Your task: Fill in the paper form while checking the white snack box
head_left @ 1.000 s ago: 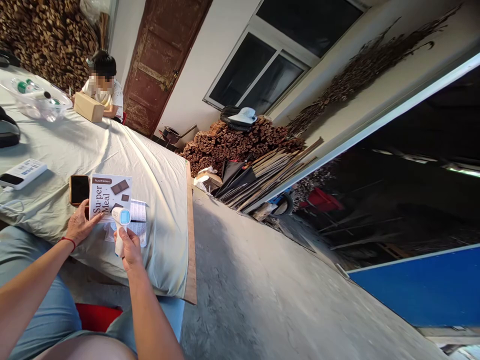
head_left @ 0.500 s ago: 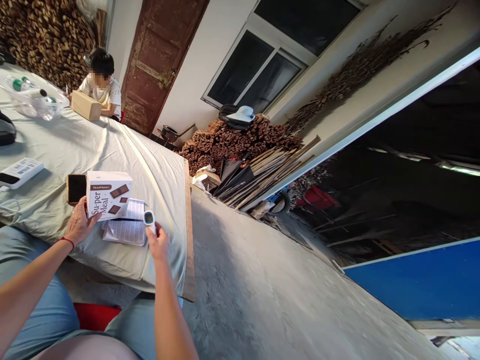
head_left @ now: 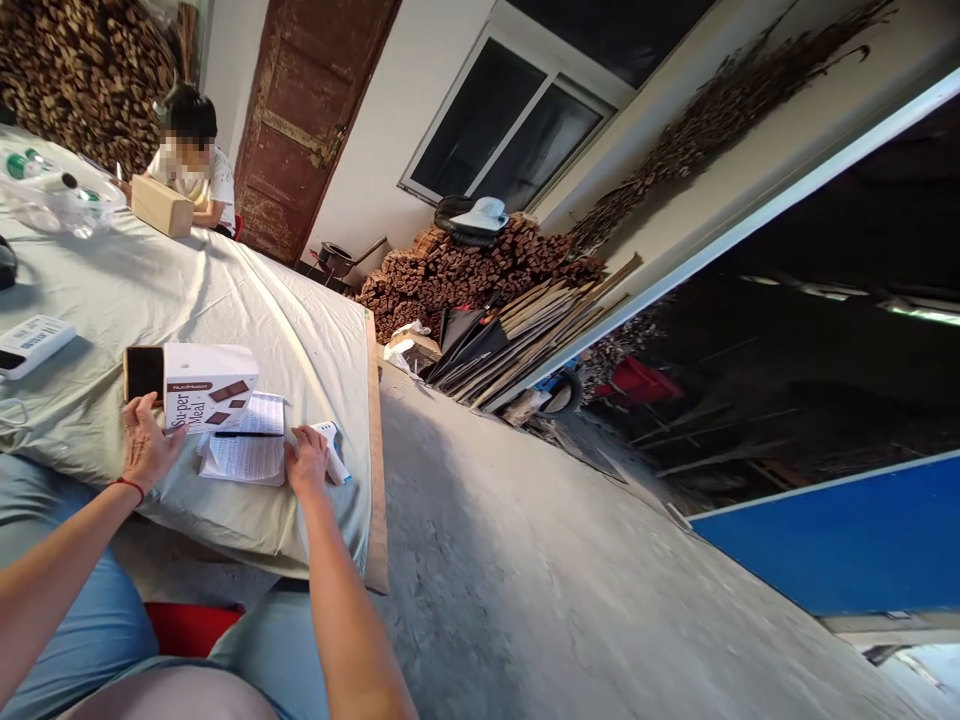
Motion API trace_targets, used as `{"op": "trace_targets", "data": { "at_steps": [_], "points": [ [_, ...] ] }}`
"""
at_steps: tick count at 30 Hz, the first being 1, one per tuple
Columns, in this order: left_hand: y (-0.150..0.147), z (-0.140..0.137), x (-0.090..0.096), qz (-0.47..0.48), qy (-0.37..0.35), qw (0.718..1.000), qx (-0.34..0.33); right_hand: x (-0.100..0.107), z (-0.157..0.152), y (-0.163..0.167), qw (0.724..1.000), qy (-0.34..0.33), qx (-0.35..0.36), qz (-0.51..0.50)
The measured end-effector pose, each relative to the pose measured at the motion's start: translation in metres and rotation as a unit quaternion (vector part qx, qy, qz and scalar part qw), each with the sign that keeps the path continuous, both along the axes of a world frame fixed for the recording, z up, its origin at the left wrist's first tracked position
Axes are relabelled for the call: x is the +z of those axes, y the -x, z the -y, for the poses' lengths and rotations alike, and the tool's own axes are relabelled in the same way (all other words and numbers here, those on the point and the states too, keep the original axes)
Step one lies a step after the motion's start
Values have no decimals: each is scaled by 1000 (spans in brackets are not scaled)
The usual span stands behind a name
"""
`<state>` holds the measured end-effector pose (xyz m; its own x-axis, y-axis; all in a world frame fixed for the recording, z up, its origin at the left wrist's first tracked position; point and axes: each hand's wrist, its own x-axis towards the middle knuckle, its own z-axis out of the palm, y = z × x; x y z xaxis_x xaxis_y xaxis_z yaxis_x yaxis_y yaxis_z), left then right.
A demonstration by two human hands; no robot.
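Note:
A white "Super Meal" box (head_left: 210, 385) with brown bars printed on it stands at the notebook's far left corner. My left hand (head_left: 150, 445) is at the box's lower left, fingers apart, with the thumb against its lower front. Beside the box lies a dark-screened phone (head_left: 143, 374), close to my left fingertips. My right hand (head_left: 306, 462) rests open at the right edge of the open notebook (head_left: 244, 458), which has a dark pen (head_left: 247, 434) across it. Just right of that hand, a white infrared thermometer (head_left: 334, 455) lies on the cloth.
A pale cloth covers the table (head_left: 292, 330), whose right edge drops to the concrete floor. A white power bank (head_left: 34, 345) lies at left. Farther back are a plastic basin (head_left: 60, 205) of bottles and a cardboard box (head_left: 161, 206) before a seated person (head_left: 199, 180).
My right hand has put the thermometer down on the cloth and let go of it. The Super Meal box has been lowered and tilted, and my left hand's fingers have loosened from it.

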<state>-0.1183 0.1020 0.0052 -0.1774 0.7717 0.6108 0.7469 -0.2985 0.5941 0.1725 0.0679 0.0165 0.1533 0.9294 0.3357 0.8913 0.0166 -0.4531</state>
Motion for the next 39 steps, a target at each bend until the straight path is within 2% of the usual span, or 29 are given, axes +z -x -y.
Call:
{"op": "trace_targets", "data": {
  "at_steps": [2,6,8,12,15,18,21,24,39],
  "points": [
    [-9,17,0,-24,-50,998,8,1,-10,13,999,18,43,5],
    [-46,58,-4,-123,-136,977,-112,2,-18,16,994,59,86,20],
    [-69,73,-6,-159,-115,970,-146,3,-15,8,993,70,89,21],
    [-105,85,-6,-246,-1,940,-238,7,2,-12,995,61,73,0],
    [-116,91,-6,-282,26,929,-237,6,19,-23,998,29,44,-42],
    [-118,98,-4,-288,20,929,-231,-2,36,-23,988,-22,13,-155],
    [-119,102,-2,-279,34,932,-228,-13,50,-12,950,-64,10,-304],
    [-119,102,-2,-279,39,932,-230,-21,60,0,923,-64,30,-378],
    [-119,100,-8,-310,1,928,-209,-26,60,8,936,-49,48,-345]
  ]
}}
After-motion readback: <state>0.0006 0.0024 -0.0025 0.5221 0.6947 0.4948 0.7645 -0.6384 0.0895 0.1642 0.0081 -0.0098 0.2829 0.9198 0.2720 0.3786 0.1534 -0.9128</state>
